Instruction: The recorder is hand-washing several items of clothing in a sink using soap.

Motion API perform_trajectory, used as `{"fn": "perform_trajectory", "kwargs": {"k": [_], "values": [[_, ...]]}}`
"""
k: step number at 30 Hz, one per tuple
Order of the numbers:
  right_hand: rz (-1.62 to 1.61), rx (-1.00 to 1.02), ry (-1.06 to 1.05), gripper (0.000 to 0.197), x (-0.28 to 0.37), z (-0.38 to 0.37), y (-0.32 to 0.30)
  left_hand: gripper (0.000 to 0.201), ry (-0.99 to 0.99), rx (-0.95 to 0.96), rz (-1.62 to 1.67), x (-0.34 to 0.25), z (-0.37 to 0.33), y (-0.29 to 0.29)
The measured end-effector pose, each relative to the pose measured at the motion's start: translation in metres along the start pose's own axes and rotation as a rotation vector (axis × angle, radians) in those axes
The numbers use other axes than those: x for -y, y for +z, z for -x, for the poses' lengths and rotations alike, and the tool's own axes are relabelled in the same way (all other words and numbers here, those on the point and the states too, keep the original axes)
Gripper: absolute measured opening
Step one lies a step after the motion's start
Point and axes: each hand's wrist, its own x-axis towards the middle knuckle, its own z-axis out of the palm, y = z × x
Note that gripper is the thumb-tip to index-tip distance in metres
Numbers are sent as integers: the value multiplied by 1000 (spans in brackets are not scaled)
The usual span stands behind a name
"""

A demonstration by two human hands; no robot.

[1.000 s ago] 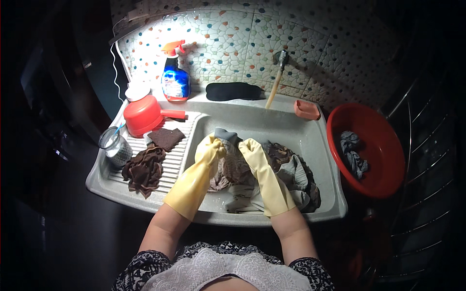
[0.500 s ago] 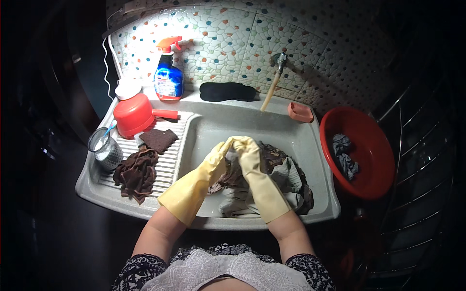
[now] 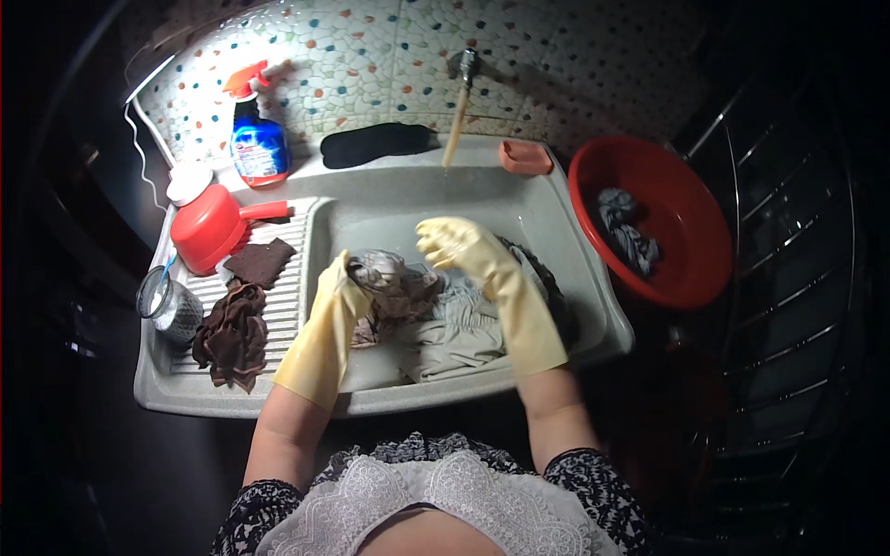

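Pebble-patterned white wall tiles [image 3: 352,83] back a speckled grey sink [image 3: 436,395]. Head view: our left yellow rubber-gloved hand [image 3: 340,287] touches a wadded grey-brown cloth [image 3: 382,271] inside the sink, left of the pale grey gathered fabric [image 3: 454,345]; fingers partly hidden, grip cannot be told. Our right yellow rubber-gloved hand [image 3: 459,246] hangs above that fabric, fingers loosely curled, nothing visibly held. Change: half a second ago our hands met; now they are apart, so we judge two-handed handling interrupted. Blue-and-red plastic spray bottle [image 3: 260,150]: printed label, lettering too small to read.
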Motion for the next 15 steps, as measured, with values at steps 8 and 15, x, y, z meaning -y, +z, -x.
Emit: {"fn": "perform_trajectory", "kwargs": {"k": [8,15], "values": [[560,-238,173,33,-29,50,-104,35,21,708,167,-13,-46,55],[1400,-735,287,48,-91,44,-106,29,396,560,-546,35,115,215]]}}
